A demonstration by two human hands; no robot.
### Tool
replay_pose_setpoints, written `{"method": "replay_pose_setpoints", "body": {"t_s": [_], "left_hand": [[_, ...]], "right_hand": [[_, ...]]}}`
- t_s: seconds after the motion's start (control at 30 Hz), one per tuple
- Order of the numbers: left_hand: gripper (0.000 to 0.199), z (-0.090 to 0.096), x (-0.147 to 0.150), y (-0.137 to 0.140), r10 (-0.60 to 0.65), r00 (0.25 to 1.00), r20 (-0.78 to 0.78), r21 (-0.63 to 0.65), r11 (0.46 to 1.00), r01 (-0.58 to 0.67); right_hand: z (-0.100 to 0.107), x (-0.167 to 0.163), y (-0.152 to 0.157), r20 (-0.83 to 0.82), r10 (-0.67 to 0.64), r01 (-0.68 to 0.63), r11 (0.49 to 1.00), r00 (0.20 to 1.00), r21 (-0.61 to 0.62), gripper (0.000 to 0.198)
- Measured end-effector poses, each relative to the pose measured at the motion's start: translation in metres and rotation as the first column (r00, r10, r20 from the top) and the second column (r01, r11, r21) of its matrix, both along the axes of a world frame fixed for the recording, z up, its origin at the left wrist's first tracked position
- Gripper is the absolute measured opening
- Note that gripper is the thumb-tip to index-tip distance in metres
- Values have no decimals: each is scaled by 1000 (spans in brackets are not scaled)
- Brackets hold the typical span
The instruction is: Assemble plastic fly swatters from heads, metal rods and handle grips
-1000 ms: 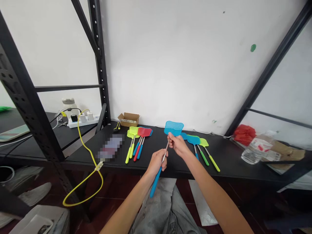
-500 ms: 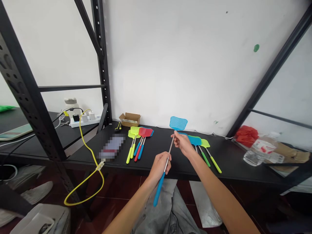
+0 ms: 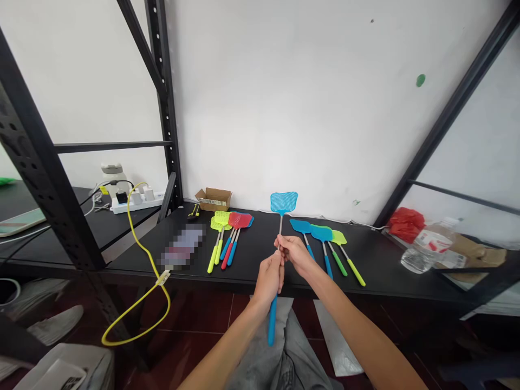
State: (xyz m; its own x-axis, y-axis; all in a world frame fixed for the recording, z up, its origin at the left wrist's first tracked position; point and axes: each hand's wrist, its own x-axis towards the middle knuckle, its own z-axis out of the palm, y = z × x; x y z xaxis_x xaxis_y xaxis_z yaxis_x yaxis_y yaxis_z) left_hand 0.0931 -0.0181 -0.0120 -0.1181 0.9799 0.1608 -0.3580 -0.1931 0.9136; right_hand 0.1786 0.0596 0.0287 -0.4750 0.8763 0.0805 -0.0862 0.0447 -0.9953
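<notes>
A blue fly swatter [image 3: 272,319] stands nearly upright in front of me, its mesh head up and its blue handle down over my lap. My left hand [image 3: 268,276] is closed around the lower metal rod, just above the handle. Directly above it, my right hand [image 3: 294,252] pinches the same rod with its fingertips. To the right, several blue and green swatters [image 3: 322,233] lie fanned on the black shelf. On the left lie yellow-green swatters [image 3: 221,218] and a red swatter [image 3: 240,220] overlapping blue ones.
An open cardboard box [image 3: 213,200] sits at the back left. A yellow cable [image 3: 143,238] loops over the front edge near a power strip [image 3: 138,203]. At the right are a plastic bottle [image 3: 429,245] and a red bag [image 3: 406,223]. Black metal posts [image 3: 162,108] frame the shelf.
My right hand has slid down the rod toward my left hand. The swatter has swung more upright, its head shifting left and clear of the right-hand swatters.
</notes>
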Motion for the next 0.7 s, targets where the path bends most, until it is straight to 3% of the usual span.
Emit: {"method": "replay_pose_setpoints", "body": {"t_s": [0.4, 0.57, 0.7], "left_hand": [[44, 4, 0, 2, 49, 998, 43, -25, 999, -48], [47, 8, 2, -3, 3, 999, 45, -19, 1000, -2], [49, 13, 9, -9, 40, 997, 60, -37, 999, -38]], "right_hand": [[4, -19, 13, -100, -91, 89, 996, 991, -32, 43], [27, -21, 35, -105, -158, 152, 986, 982, -66, 32], [53, -24, 56, -62, -178, 174, 983, 982, -57, 23]]}}
